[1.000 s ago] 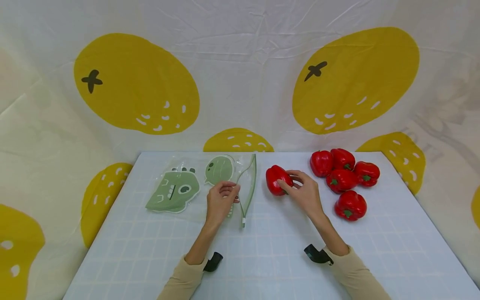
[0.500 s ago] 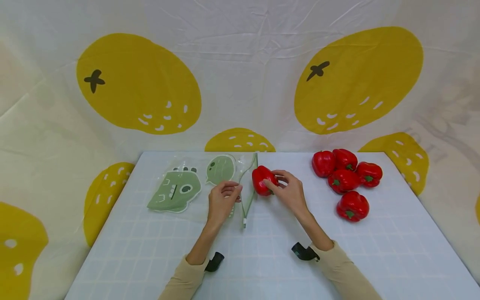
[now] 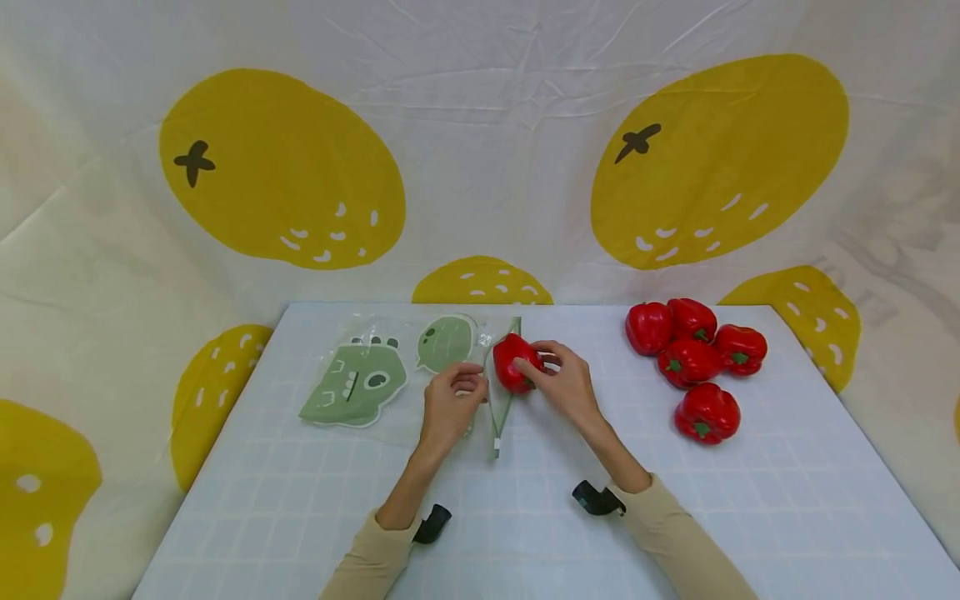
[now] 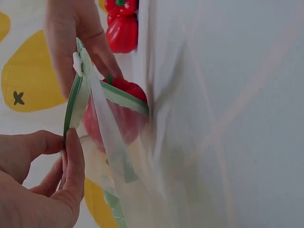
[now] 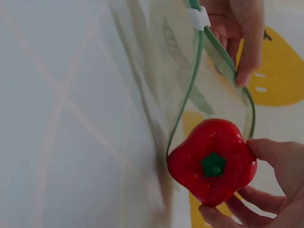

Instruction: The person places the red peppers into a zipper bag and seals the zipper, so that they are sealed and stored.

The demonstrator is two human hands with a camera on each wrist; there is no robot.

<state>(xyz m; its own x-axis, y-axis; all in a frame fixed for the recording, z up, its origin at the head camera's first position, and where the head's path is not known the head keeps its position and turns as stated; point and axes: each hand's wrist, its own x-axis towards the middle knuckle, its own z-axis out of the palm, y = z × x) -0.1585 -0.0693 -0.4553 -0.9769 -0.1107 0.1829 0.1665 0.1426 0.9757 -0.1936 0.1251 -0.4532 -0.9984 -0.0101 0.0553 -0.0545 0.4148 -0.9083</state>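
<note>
A clear zip bag [image 3: 401, 421] with green dinosaur prints lies on the table, its green-edged mouth spread apart toward the right. My left hand [image 3: 452, 408] pinches the upper green edge of that mouth between thumb and fingers. In my right hand [image 3: 566, 383] is a red bell pepper [image 5: 213, 161], gripped at its stem end by thumb and fingertips. The pepper is in the bag's opening; in the left wrist view its far part shows through the clear plastic. A white slider [image 5: 198, 18] sits at the near end of the green zip.
Several more red bell peppers [image 3: 690, 362] stand in a group at the table's back right, one of them [image 3: 707, 413] a little nearer. A white cloth with yellow fruit prints hangs behind the table [image 3: 525, 533].
My right hand has carried the pepper leftward from the table's middle into the bag's mouth. My left hand keeps its pinch on the bag's edge and has shifted only slightly.
</note>
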